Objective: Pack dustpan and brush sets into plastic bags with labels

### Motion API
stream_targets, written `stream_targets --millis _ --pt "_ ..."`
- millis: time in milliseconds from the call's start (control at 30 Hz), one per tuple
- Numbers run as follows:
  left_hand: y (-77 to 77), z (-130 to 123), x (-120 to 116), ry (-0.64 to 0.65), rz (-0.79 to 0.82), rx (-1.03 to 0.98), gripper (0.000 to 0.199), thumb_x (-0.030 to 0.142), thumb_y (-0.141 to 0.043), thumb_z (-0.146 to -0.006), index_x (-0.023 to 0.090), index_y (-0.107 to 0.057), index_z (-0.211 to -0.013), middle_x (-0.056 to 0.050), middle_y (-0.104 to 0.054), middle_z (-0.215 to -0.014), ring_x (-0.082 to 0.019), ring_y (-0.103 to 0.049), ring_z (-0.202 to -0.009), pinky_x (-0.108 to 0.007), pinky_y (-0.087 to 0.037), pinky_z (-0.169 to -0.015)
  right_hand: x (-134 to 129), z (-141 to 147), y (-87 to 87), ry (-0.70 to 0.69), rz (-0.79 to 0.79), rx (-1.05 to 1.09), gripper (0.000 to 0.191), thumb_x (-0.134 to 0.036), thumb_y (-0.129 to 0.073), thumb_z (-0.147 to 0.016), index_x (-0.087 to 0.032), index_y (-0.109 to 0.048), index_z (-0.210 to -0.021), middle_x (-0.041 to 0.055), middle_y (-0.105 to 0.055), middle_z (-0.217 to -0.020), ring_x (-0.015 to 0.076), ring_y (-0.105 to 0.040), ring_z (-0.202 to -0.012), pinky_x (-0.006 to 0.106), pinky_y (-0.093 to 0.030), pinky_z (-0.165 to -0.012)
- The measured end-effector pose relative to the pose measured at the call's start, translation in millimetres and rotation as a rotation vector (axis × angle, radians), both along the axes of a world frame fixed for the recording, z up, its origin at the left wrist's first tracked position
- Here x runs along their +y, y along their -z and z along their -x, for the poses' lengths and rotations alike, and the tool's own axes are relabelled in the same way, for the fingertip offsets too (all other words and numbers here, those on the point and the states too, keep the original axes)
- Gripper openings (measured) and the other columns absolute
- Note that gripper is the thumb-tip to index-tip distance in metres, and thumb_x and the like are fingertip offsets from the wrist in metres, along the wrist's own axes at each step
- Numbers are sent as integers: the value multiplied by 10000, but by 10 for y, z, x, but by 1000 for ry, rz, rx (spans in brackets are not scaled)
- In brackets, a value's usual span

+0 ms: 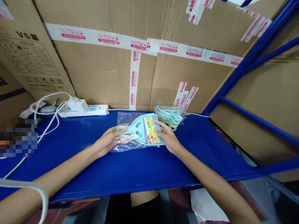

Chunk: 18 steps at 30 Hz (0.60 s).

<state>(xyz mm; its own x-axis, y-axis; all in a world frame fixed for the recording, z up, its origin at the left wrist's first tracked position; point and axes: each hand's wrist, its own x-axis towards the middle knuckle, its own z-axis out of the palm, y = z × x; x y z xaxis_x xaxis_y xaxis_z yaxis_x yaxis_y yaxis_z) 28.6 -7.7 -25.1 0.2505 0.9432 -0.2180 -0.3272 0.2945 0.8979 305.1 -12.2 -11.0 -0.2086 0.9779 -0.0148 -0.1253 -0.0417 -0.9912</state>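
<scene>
A light blue dustpan [139, 130] with a yellow, red and white label lies flat between my two hands, a clear plastic bag [127, 145] around or under its handle side. My left hand [109, 140] is closed round the handle end and the plastic. At the other end my right hand [168, 137] grips the wide edge, its fingers over the label side. Behind my right hand sits a stack of similar bagged dustpans [169, 115], light blue on top and greenish below.
The blue table [130, 174] backs onto large taped cardboard [105, 71]. A white power strip [97, 109] with a plugged-in adapter stands at the back left, its white cables looping down the left side. Blue metal bars [257, 115] run along the right.
</scene>
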Motion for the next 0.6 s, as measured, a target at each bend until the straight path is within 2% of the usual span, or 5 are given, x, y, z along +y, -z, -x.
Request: stream_targets --millis 133,267,433,500,600 --pt "8 -10 -13 58 26 -51 360 239 -762 -957 84 -710 -1277 -194 -799 -1122 -268 -813 -887 -310 -682 -728 -1 21 38 29 -39 21 699 -349 -825 -791 -241 -618 -1450 63 -763 -1120 143 -661 -562 272 -516 -368" --pt "21 -6 10 74 115 -134 460 382 -598 -1062 41 -642 -1367 -242 -779 -1133 -309 -816 -933 -361 -694 -744 12 21 67 48 -28 1 674 -360 -818 -801 -235 -618 -1432 60 -757 -1077 148 -650 -547 286 -521 -362" --pt "79 25 45 62 85 -155 410 309 -610 -1054 21 -639 -1345 -251 -785 -1090 -326 -818 -944 -374 -696 -756 2 15 59 52 -45 -76 687 -425 -787 -834 -269 -570 -1467 20 -733 -951 138 -592 -490 270 -459 -354" --pt "86 34 47 52 74 -153 389 298 -623 -1047 21 -655 -1318 -247 -792 -1056 -331 -817 -946 -374 -695 -755 11 6 60 70 -64 -89 691 -459 -767 -859 -293 -544 -1492 4 -723 -920 149 -607 -536 283 -498 -434" --pt "53 35 40 15 71 -149 358 274 -617 -1047 21 -670 -1295 -246 -795 -1025 -328 -818 -932 -349 -690 -724 53 -25 66 244 -166 -73 618 -470 -742 -885 -309 -574 -1457 2 -721 -966 193 -692 -829 321 -585 -747"
